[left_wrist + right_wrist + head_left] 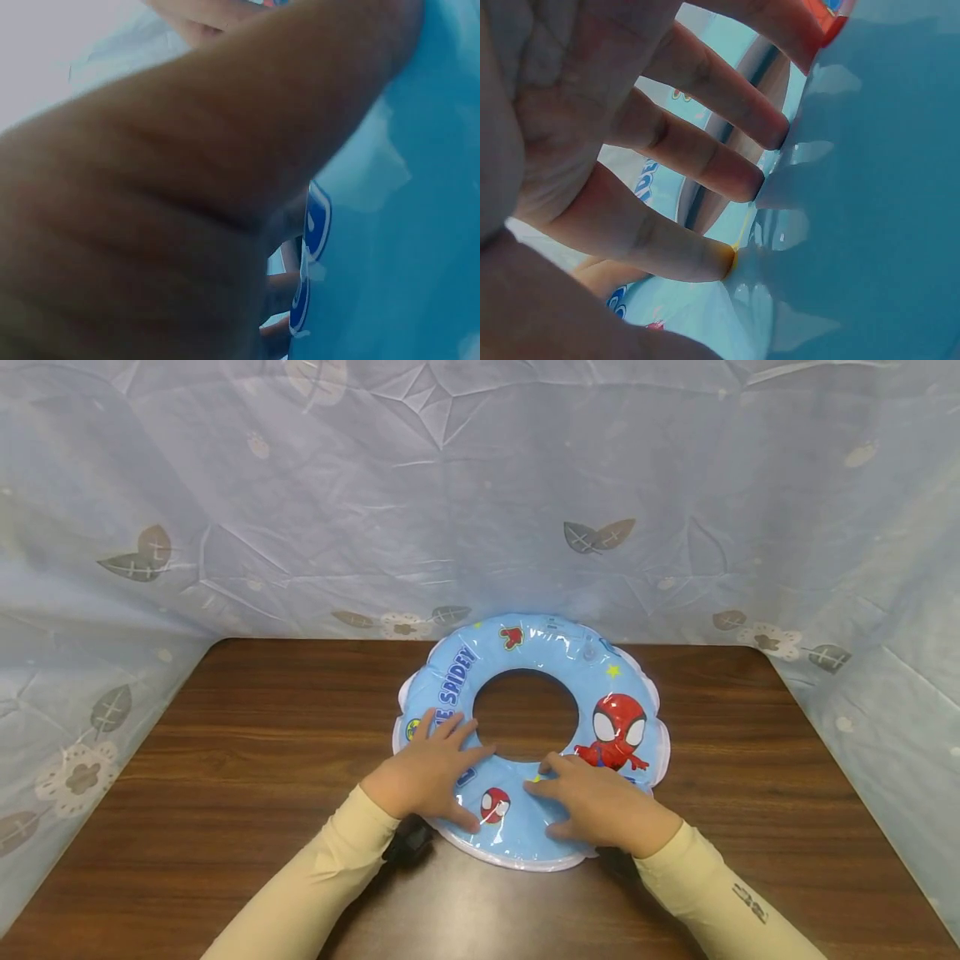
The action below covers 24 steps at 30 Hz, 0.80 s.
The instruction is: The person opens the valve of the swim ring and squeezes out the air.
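A light-blue inflatable swim ring [517, 827] with a white scalloped edge and red cartoon prints lies flat on the table. My left hand [427, 772] rests on its lower left part, fingers spread over the lettering. On the lower right part, my right hand [600, 802] touches the ring with spread, slightly bent fingers. The right wrist view shows several fingertips [739, 180] pressing on the shiny blue vinyl [870, 195]. In the left wrist view the thumb [300, 97] crosses close to the camera, and the other fingers are mostly hidden behind the hand.
The brown wood-grain table [285, 727] shows through the ring's hole and around it. A pale curtain [450, 510] with leaf and flower prints hangs behind the table and at both sides. The ring's far edge reaches the table's back edge.
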{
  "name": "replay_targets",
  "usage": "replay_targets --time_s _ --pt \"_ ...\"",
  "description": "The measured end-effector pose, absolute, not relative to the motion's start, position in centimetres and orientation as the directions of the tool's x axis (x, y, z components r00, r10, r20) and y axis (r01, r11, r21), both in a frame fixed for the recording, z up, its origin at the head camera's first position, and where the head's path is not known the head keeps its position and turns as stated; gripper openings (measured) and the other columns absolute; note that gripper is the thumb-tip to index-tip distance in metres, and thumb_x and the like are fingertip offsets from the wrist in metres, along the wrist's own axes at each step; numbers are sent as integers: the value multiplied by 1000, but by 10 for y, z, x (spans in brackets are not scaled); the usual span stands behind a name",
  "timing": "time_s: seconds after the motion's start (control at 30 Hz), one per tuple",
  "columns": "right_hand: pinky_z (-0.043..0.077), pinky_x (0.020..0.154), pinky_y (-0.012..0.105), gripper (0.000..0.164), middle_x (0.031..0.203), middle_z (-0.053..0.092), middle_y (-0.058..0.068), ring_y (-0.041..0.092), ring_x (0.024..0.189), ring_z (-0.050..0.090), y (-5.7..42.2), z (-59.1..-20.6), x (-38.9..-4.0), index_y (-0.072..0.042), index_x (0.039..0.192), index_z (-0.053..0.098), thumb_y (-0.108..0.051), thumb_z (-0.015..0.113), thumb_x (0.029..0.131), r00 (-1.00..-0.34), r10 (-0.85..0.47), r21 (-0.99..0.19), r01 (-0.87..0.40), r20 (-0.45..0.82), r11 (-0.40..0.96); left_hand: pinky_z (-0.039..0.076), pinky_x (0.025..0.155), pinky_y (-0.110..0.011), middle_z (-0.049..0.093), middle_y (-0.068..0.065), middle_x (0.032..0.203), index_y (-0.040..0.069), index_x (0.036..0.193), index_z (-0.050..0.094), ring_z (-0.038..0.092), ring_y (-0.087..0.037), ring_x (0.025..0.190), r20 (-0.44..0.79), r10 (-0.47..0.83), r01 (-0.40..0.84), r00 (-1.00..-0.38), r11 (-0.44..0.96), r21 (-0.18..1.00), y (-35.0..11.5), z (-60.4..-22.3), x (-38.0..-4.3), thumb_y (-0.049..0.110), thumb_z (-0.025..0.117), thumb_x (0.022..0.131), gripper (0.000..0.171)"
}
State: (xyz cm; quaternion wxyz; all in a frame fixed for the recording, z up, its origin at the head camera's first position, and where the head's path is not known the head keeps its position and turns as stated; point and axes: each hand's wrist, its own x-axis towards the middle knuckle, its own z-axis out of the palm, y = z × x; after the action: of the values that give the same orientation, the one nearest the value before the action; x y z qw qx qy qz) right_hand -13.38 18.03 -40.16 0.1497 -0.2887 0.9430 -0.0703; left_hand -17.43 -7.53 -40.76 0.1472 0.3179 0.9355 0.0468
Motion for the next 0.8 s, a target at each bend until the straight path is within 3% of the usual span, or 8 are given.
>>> replay_targets --time_s 0.4,0.57,0.8 --pt "63 76 47 59 124 60 11 29 109 62 192 -396 -139 -16 131 71 -28 92 78 -803 -535 -226 -488 -264 843 13 121 -69 33 -19 166 23 158 46 23 -44 155 -213 607 602 -766 793 95 -54 -413 -160 77 74 76 102" --pt "63 77 47 55 127 60 12 30 106 65 195 -393 -139 -17 127 71 -28 92 77 -828 -481 -234 -426 -288 874 18 120 -70 36 -19 164 23 157 47 26 -44 154 -224 609 593 -761 793 141 -53 -408 -153 80 71 75 103" --pt "63 78 46 54 125 61 10 27 102 67 193 -393 -138 -17 123 75 -35 93 75 -839 -457 -263 -389 -294 883 5 124 -66 37 -14 165 27 155 50 20 -40 156 -180 661 640 -728 750 167 -63 -411 -163 75 68 82 89"
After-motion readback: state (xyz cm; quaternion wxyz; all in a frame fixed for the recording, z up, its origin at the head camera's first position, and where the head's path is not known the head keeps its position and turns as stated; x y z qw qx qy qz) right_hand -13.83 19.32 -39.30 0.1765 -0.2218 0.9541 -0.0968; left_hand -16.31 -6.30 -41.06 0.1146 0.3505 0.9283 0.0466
